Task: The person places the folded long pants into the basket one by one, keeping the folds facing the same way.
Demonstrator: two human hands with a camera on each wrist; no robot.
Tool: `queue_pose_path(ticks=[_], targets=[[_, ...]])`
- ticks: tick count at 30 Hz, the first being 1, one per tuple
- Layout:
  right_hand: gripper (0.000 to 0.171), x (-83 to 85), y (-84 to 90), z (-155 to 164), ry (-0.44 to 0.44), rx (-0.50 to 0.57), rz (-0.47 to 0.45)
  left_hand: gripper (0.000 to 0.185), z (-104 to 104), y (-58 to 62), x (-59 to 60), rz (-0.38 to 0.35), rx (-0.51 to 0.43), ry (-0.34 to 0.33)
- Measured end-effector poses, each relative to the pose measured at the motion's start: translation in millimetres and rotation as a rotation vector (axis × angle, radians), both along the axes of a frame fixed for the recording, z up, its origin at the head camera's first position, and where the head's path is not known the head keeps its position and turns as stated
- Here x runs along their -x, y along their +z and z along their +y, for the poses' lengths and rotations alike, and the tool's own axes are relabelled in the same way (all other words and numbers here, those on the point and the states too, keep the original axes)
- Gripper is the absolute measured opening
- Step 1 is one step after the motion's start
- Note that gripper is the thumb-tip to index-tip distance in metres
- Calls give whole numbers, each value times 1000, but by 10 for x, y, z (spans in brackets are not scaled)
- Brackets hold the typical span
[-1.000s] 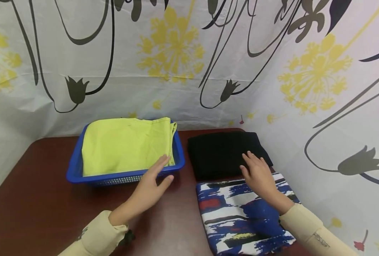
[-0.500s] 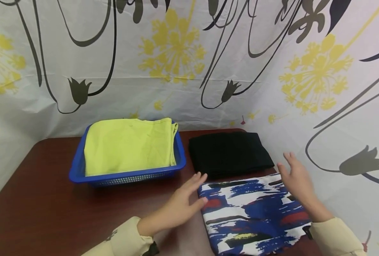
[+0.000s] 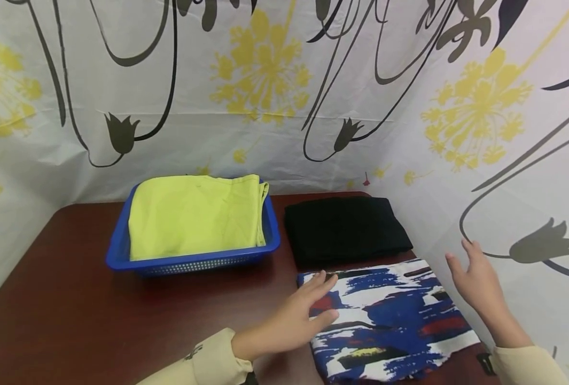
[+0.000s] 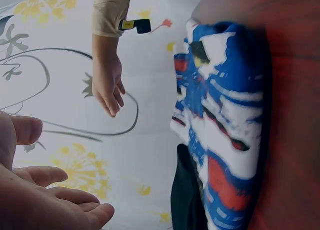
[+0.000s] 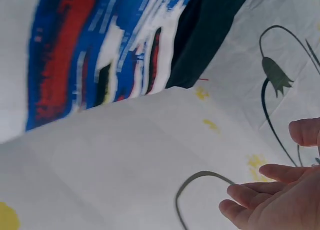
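While both hands are staying open and holding nothing, the left hand (image 3: 298, 315) is hovering nearer the patterned cloth (image 3: 390, 315), with the right hand (image 3: 478, 280) off its right edge.

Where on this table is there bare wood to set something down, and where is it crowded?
Bare table runs left of and in front of the blue basket, as far as the left hand. The right half is crowded: the black cloth lies behind the patterned cloth, with only a thin strip between basket and cloths. The right hand hovers by the curtain.
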State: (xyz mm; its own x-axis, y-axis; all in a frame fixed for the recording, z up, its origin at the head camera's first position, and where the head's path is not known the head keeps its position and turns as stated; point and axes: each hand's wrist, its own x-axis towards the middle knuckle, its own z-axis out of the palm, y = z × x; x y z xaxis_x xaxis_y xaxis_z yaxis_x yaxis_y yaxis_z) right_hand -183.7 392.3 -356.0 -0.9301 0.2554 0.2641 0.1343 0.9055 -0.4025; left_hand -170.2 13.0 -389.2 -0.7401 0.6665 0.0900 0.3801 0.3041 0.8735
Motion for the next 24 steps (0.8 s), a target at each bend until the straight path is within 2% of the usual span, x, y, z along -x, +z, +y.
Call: queue_pose_path(ticks=[6, 10, 16, 20, 24], targets=[[62, -18, -166, 76, 19, 0, -14, 62, 82, -98, -32, -44, 116, -54], [63, -36, -293, 100, 0, 4, -60, 66, 135, -203, -42, -89, 181, -92], [69, -48, -431, 100, -62, -25, -78, 72, 221, -312, -72, -70, 256, -88], [76, -51, -530, 93, -63, -39, -70, 75, 247, -356, -90, -114, 252, -89], [77, -69, -644, 116, -49, -4, -77, 74, 276, -444, -106, -225, 184, -92]])
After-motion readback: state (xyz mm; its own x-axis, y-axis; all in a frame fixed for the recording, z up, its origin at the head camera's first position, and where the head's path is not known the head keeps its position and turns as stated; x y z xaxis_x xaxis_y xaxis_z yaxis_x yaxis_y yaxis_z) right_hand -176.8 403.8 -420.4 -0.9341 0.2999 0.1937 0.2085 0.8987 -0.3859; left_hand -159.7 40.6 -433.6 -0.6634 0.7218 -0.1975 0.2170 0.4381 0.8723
